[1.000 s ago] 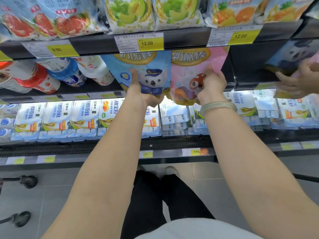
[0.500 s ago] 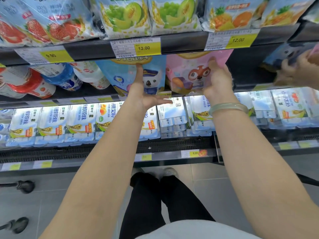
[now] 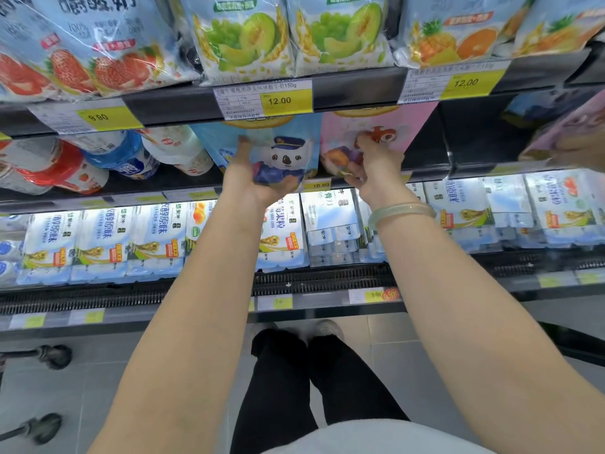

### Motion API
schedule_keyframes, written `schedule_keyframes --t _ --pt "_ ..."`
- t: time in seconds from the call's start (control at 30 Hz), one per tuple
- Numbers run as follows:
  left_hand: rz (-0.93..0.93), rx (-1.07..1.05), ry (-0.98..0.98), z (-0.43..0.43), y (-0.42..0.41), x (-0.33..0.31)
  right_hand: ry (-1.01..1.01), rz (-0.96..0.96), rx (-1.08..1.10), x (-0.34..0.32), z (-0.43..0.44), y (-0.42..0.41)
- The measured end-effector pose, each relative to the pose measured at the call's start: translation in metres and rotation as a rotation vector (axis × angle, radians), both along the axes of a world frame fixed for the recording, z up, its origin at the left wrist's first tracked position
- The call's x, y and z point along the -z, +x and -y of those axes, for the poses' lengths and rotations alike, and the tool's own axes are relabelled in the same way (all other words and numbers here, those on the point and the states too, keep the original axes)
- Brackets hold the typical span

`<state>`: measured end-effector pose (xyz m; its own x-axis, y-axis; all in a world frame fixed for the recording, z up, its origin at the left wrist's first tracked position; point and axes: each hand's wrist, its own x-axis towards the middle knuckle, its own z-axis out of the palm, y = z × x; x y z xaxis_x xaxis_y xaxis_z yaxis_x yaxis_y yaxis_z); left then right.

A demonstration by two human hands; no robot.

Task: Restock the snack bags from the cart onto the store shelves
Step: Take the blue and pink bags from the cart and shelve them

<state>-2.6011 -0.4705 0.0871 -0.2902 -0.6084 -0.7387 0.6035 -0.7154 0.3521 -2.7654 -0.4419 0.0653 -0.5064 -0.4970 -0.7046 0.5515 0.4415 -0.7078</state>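
A blue snack bag (image 3: 288, 149) with a koala in a police cap stands on the middle shelf (image 3: 425, 170). My left hand (image 3: 252, 178) cups its lower left corner, thumb under the bottom edge. Beside it on the right stands a pink snack bag (image 3: 393, 126) with a red squirrel. My right hand (image 3: 376, 168) rests against its lower front, fingers bent on the bag. A pale bangle sits on my right wrist. The tops of both bags are hidden behind the upper shelf's price strip.
Fruit-print bags (image 3: 242, 34) fill the top shelf above yellow price tags (image 3: 281, 99). Bottles (image 3: 124, 152) lie left of the blue bag. Another person's hand (image 3: 579, 149) holds a purple bag at the far right. Milk packs (image 3: 108, 240) line the lower shelf. Cart wheels (image 3: 55, 355) stand at the left.
My left hand has closed around the blue bag's lower corner after being held flat against it. My right hand slid down the pink bag. Both bags sit deeper under the upper shelf.
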Motion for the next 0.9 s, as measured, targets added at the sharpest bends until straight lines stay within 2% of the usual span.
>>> schedule_keyframes --t 0.17,0.27,0.43,0.57,0.77,0.9 --pt "0.082 0.146 0.008 0.012 0.010 -0.016 -0.033 -0.083 -0.109 -0.004 0.012 -0.004" --pt "0.059 0.026 0.101 0.013 0.009 -0.021 0.010 -0.039 -0.160 -0.006 0.017 -0.003" --pt "-0.080 -0.129 0.093 0.013 -0.004 -0.026 -0.092 0.067 -0.148 -0.003 0.022 0.009" --pt "-0.130 -0.120 0.059 0.024 0.002 -0.007 -0.103 0.050 -0.225 0.003 0.017 0.012" --pt "0.118 -0.077 0.035 0.014 0.021 0.013 -0.071 0.001 -0.271 0.008 0.006 0.018" --pt "0.067 -0.069 0.049 -0.007 0.032 -0.003 -0.056 -0.045 -0.298 0.000 0.002 0.038"
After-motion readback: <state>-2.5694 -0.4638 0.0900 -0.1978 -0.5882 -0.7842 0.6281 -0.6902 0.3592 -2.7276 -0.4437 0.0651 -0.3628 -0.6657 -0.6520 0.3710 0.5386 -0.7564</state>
